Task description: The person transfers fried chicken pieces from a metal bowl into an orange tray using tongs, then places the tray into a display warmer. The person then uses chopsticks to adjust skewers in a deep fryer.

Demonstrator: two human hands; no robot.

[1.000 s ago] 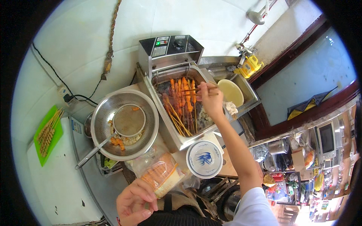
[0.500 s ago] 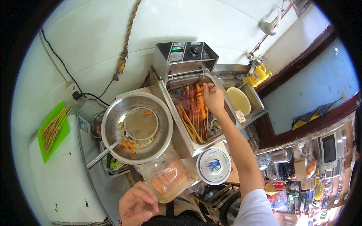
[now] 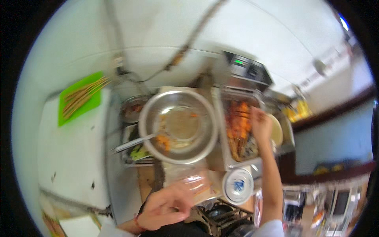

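Note:
My right hand (image 3: 261,123) is closed on dark chopsticks (image 3: 242,113), their tips over the meat in the deep fryer (image 3: 222,152). Reddish-orange skewers (image 3: 238,122) lie in its oil, wooden ends toward me. My left hand (image 3: 167,205) hovers empty, fingers loosely curled and apart, beside a clear plastic bag of pinkish food (image 3: 195,185). Left of the fryer sits a perforated steel basin (image 3: 215,130). A round strainer (image 3: 183,123) rests inside it, its handle over the rim, with orange scraps around. The picture is blurred by motion.
A green tray of skewers (image 3: 83,98) lies on the white surface at left. White-and-blue bowls (image 3: 238,185) stand in front of the fryer. Behind my right wrist are a cream bowl (image 3: 277,130) and a yellow container (image 3: 302,111). A steel bowl (image 3: 132,108) stands left of the basin.
The view has swung left, so the scene sits farther right and more of the white surface shows. My right hand stays over the fryer; my left hand has risen nearer the bag.

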